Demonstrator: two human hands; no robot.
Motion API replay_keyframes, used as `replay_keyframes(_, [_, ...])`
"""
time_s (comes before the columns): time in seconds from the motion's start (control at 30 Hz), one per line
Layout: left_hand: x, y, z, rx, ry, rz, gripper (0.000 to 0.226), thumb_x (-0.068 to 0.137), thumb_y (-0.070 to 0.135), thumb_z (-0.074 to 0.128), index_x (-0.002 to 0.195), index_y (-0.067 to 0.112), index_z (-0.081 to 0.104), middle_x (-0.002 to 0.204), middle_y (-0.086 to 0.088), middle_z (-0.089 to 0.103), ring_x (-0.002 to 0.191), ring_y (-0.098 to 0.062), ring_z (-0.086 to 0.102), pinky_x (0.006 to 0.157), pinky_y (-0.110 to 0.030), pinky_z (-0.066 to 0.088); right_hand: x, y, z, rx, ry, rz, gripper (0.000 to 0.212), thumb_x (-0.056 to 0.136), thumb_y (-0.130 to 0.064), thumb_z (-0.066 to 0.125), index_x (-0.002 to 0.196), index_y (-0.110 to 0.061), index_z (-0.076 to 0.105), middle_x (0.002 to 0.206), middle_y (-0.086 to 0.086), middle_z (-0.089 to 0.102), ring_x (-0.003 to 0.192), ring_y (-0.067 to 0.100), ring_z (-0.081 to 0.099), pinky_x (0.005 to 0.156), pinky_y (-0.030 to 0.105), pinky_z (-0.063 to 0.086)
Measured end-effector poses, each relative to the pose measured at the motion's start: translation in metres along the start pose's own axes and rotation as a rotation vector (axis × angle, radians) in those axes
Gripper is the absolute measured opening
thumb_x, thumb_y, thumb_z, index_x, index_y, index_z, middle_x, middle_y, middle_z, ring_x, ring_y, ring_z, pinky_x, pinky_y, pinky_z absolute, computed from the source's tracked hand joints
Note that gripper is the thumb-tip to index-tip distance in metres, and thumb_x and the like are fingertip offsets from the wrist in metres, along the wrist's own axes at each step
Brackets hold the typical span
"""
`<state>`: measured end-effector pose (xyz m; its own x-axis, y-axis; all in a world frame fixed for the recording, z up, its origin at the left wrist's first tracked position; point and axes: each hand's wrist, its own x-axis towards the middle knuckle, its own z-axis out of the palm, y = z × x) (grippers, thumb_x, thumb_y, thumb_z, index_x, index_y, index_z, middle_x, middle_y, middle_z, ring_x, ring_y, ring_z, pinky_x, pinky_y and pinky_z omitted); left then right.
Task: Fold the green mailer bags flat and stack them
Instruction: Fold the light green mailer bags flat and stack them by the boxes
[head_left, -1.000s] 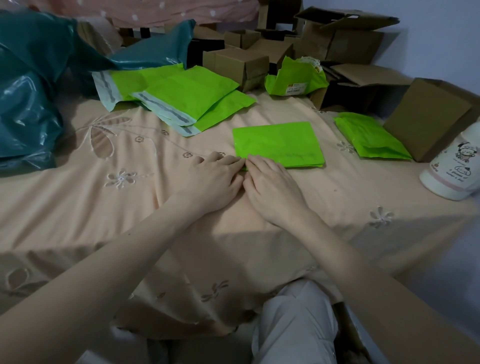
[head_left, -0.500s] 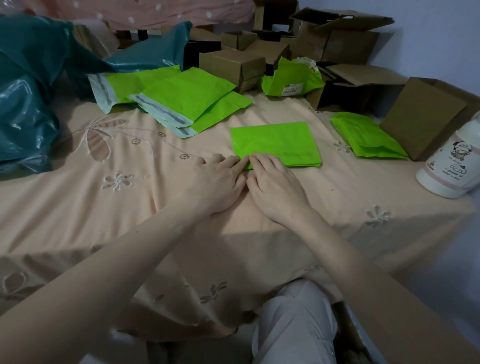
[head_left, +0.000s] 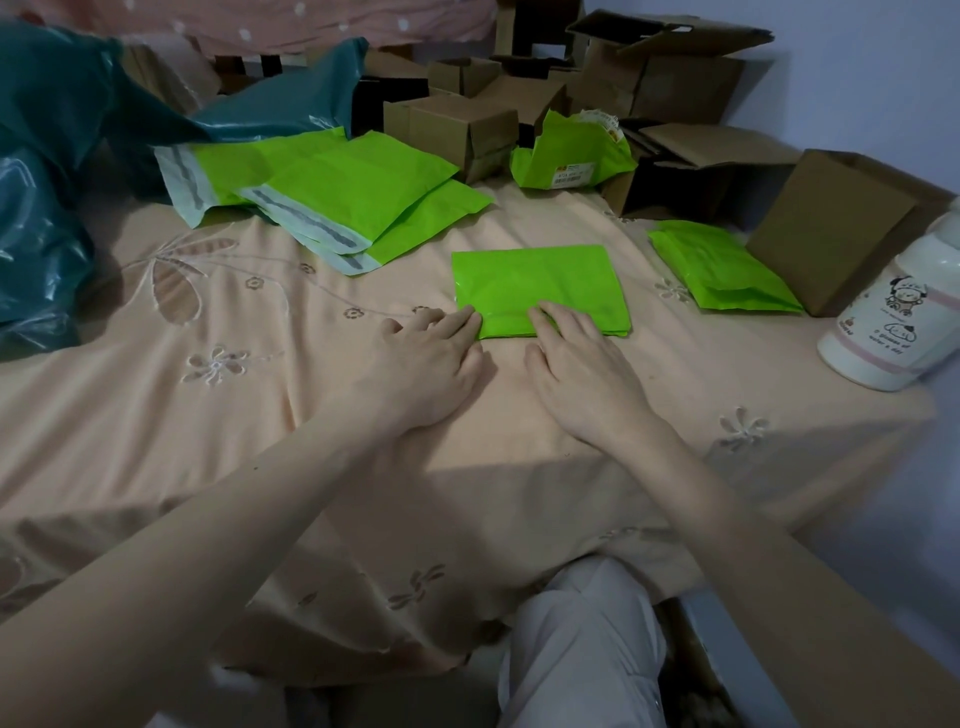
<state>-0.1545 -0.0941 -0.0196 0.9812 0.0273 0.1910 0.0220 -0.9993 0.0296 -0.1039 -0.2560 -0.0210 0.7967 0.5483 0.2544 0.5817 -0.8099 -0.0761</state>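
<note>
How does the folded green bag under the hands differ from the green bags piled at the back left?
The folded bag is a compact rectangle with no strip showing; the back-left bags lie unfolded, their pale adhesive flaps exposed. The folded bag lies alone, with the left hand and right hand at its near edge; the back-left bags overlap loosely, untouched. Both are bright green and lie on the peach cloth.
</note>
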Motion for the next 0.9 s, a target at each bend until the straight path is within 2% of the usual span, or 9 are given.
replay_keyframes(0.17, [0.000,-0.001,0.001,0.002,0.007,0.002,0.089,0.071,0.050,-0.015,0.147,0.028,0.027,0.154,0.012,0.024,0.138,-0.014,0.030,0.102,-0.037,0.031,-0.003,0.011,-0.002,0.036,-0.019,0.049,0.051,0.099,-0.028,0.031,0.145,-0.007,0.031,0.152,0.003,0.028,0.137,0.023,0.025,0.113,0.041,0.026])
replay_keyframes(0.37, [0.000,0.000,0.000,0.010,0.008,-0.008,0.091,0.070,0.050,-0.016,0.146,0.028,0.029,0.153,0.012,0.027,0.136,-0.015,0.032,0.101,-0.037,0.033,-0.005,0.012,-0.005,0.062,-0.049,0.101,0.052,0.099,-0.031,0.030,0.147,-0.009,0.026,0.155,0.009,0.021,0.140,0.025,0.022,0.113,0.039,0.023])
replay_keyframes(0.43, [0.000,0.001,0.000,0.011,0.004,-0.011,0.087,0.073,0.051,-0.013,0.146,0.028,0.029,0.154,0.012,0.026,0.137,-0.015,0.032,0.101,-0.038,0.032,-0.005,0.012,-0.006,0.030,-0.038,0.120,0.052,0.099,-0.033,0.030,0.147,-0.012,0.027,0.155,0.010,0.022,0.140,0.025,0.024,0.112,0.040,0.023])
replay_keyframes(0.7, [0.000,0.001,0.001,0.014,0.014,-0.014,0.094,0.067,0.051,-0.016,0.146,0.027,0.030,0.153,0.011,0.027,0.136,-0.015,0.033,0.101,-0.038,0.033,-0.010,0.017,-0.005,-0.011,-0.061,0.205,0.051,0.097,-0.043,0.029,0.147,-0.033,0.023,0.156,0.006,0.020,0.138,0.030,0.025,0.109,0.047,0.023])
replay_keyframes(0.83, [0.000,0.002,0.002,0.001,0.016,-0.013,0.088,0.072,0.051,-0.013,0.147,0.027,0.027,0.154,0.011,0.025,0.138,-0.015,0.030,0.102,-0.038,0.031,-0.008,0.021,-0.006,-0.011,-0.052,0.209,0.054,0.096,-0.041,0.034,0.147,-0.024,0.027,0.142,0.020,0.036,0.126,0.035,0.037,0.104,0.043,0.031])
replay_keyframes(0.9, [0.000,0.002,0.002,-0.001,0.014,-0.019,0.080,0.078,0.050,-0.007,0.147,0.027,0.025,0.155,0.012,0.023,0.139,-0.015,0.028,0.103,-0.037,0.029,-0.008,0.024,-0.007,-0.036,-0.042,0.221,0.055,0.095,-0.042,0.034,0.146,-0.020,0.028,0.137,0.020,0.041,0.124,0.035,0.040,0.101,0.043,0.033])
